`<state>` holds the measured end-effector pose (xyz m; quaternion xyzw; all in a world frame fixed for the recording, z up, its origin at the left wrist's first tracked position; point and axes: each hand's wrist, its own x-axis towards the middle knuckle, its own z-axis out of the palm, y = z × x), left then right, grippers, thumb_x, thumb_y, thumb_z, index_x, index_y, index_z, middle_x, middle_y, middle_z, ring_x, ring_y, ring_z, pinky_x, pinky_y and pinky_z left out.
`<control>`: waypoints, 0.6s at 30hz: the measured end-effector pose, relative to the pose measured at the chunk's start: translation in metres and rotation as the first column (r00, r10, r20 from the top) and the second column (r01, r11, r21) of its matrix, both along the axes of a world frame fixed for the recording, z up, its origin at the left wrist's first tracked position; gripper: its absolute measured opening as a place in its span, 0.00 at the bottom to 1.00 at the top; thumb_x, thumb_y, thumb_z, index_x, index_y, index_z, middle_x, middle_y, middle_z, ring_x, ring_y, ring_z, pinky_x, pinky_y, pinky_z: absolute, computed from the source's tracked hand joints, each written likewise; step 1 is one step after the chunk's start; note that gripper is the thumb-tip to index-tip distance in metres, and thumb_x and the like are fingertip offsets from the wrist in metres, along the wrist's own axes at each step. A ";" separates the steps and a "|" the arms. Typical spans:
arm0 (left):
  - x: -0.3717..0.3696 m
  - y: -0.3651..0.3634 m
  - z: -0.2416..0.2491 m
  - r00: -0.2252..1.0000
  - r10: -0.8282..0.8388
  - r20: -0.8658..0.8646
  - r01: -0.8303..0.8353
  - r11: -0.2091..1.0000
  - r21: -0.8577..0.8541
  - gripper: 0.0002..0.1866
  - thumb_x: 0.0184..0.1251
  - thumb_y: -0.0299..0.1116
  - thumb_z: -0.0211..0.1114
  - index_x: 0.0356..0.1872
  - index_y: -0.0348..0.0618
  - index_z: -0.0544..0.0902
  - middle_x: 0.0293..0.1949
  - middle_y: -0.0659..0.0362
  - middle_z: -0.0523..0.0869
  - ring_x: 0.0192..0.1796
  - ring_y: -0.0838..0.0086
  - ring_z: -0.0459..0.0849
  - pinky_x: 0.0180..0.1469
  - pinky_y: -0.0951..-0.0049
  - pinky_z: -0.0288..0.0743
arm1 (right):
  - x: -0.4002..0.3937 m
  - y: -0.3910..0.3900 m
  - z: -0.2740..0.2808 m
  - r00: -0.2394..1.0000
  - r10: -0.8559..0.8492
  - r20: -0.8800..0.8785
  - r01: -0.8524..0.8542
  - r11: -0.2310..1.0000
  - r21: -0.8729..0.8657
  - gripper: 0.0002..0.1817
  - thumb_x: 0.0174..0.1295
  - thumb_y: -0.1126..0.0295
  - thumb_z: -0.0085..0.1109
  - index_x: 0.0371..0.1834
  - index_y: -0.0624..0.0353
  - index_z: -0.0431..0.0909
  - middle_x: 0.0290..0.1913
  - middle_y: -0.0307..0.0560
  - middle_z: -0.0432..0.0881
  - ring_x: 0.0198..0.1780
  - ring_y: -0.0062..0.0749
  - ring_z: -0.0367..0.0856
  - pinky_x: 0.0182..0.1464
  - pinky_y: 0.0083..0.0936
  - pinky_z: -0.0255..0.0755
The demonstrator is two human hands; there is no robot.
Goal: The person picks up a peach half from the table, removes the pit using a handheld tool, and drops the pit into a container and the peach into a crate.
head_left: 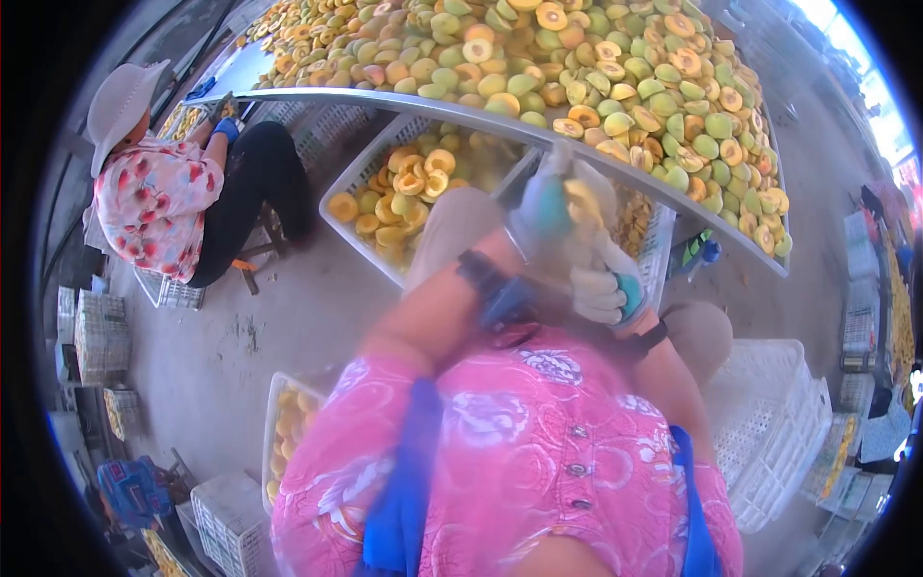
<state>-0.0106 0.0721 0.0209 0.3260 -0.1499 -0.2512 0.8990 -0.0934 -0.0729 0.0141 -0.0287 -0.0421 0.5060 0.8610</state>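
My left hand (544, 204), in a white and teal glove and smeared by motion, is closed at a yellow peach half (583, 202) above my lap. Just below and to the right is my right hand (604, 287), gloved the same way, with its fingers curled. Whatever lies in those fingers is hidden. Both hands are close together beneath the metal rim of a sorting table (423, 104). On that table is a large heap of halved peaches (615, 87), green-yellow outside and orange inside, some with the stone showing.
A white crate of peach halves (336, 173) stands left of my knees. Another crate (663, 245) with cut pieces is partly behind my hands. Stacked white crates (769, 423) stand at my right. A co-worker (159, 192) in a hat sits at the left. A fruit crate (272, 423) is near my left elbow.
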 end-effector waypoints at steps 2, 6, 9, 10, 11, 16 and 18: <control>0.020 0.019 -0.008 0.937 0.209 -0.279 -0.277 0.933 -0.231 0.29 0.73 0.59 0.44 0.34 0.42 0.80 0.30 0.53 0.82 0.35 0.63 0.82 0.37 0.65 0.77 | 0.003 -0.004 0.011 0.996 0.050 0.079 -0.059 0.991 0.120 0.23 0.75 0.46 0.30 0.55 0.46 0.71 0.19 0.30 0.60 0.09 0.10 0.50 0.07 0.13 0.47; 0.070 0.118 -0.030 0.811 0.584 0.038 -0.527 0.701 0.480 0.25 0.75 0.50 0.49 0.40 0.33 0.80 0.38 0.55 0.85 0.38 0.69 0.82 0.45 0.71 0.77 | 0.010 -0.026 0.018 0.992 -0.125 0.021 0.123 0.990 0.061 0.25 0.75 0.46 0.31 0.53 0.51 0.73 0.20 0.29 0.61 0.09 0.11 0.53 0.09 0.14 0.52; 0.061 0.128 -0.004 0.693 0.548 0.468 -0.709 0.405 0.577 0.19 0.72 0.45 0.53 0.42 0.36 0.81 0.41 0.55 0.84 0.43 0.69 0.82 0.48 0.71 0.75 | 0.029 -0.041 0.010 0.926 -0.334 0.172 0.363 0.914 -0.178 0.22 0.74 0.48 0.36 0.48 0.54 0.74 0.21 0.28 0.62 0.11 0.12 0.54 0.11 0.16 0.53; 0.066 0.124 -0.001 0.616 0.420 0.666 -0.781 0.213 0.588 0.18 0.70 0.44 0.54 0.42 0.38 0.81 0.43 0.54 0.84 0.46 0.67 0.82 0.49 0.69 0.75 | 0.033 -0.044 0.005 0.925 -0.338 0.173 0.366 0.915 -0.172 0.22 0.74 0.48 0.36 0.48 0.54 0.74 0.21 0.28 0.62 0.11 0.12 0.54 0.11 0.16 0.53; 0.070 0.120 0.003 0.527 0.244 0.814 -0.843 0.024 0.538 0.17 0.68 0.43 0.55 0.43 0.39 0.81 0.45 0.53 0.84 0.49 0.65 0.82 0.50 0.66 0.74 | 0.036 -0.044 -0.002 0.900 -0.401 0.169 0.431 0.874 -0.225 0.22 0.74 0.48 0.37 0.46 0.53 0.74 0.21 0.28 0.62 0.11 0.12 0.54 0.11 0.16 0.52; 0.111 0.040 0.023 0.609 -0.316 0.728 -0.790 -0.162 0.591 0.22 0.65 0.50 0.55 0.48 0.43 0.80 0.49 0.45 0.83 0.53 0.54 0.81 0.55 0.63 0.72 | 0.042 -0.042 -0.003 0.884 -0.449 0.131 0.463 0.801 -0.381 0.20 0.73 0.46 0.39 0.42 0.50 0.73 0.20 0.28 0.62 0.10 0.14 0.54 0.11 0.17 0.50; 0.132 0.013 0.018 0.623 -0.418 0.661 -0.772 -0.193 0.605 0.24 0.63 0.53 0.55 0.47 0.44 0.81 0.50 0.43 0.82 0.55 0.52 0.80 0.56 0.63 0.71 | 0.044 -0.045 -0.003 0.894 -0.393 0.213 0.446 0.822 -0.354 0.20 0.72 0.46 0.40 0.41 0.48 0.73 0.19 0.28 0.62 0.10 0.15 0.54 0.11 0.18 0.49</control>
